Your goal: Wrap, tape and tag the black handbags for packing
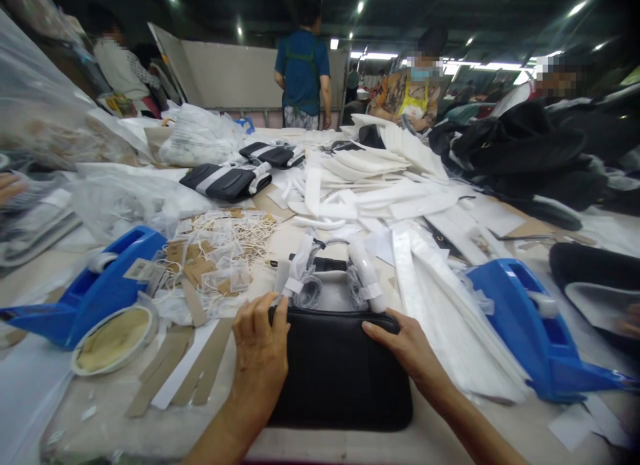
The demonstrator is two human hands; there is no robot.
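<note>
the left hand [260, 335] bends its fingers at the upper left corner of a black bag [345, 378]; its thumb is hidden, so i cannot tell whether it pinches or only presses. the right hand [407, 342] is clamped on the opposite corner, thumb on the face, other fingers out of sight behind the edge. the hands are apart, with the bag's width between them, a hold that probably keeps it square and steady.

the bag lies at the near side of the pale table [430, 435], its long axis running left to right across the person. its top edge points away and its rounded bottom corners point back toward the wearer. just beyond that top edge stand wrapped handles [364, 272], sleeved in white and clear plastic (presumably against scuffs).

farther out, a left blue tape dispenser [107, 278] and a right blue tape dispenser [517, 328] flank the work, likely set so either is easy to reach. corded tags [220, 245] lie heaped beside the left one, with card strips [207, 372] nearer. beyond are white sheets [360, 165], two wrapped dark bags [220, 182] and a person in a blue shirt [303, 72].
</note>
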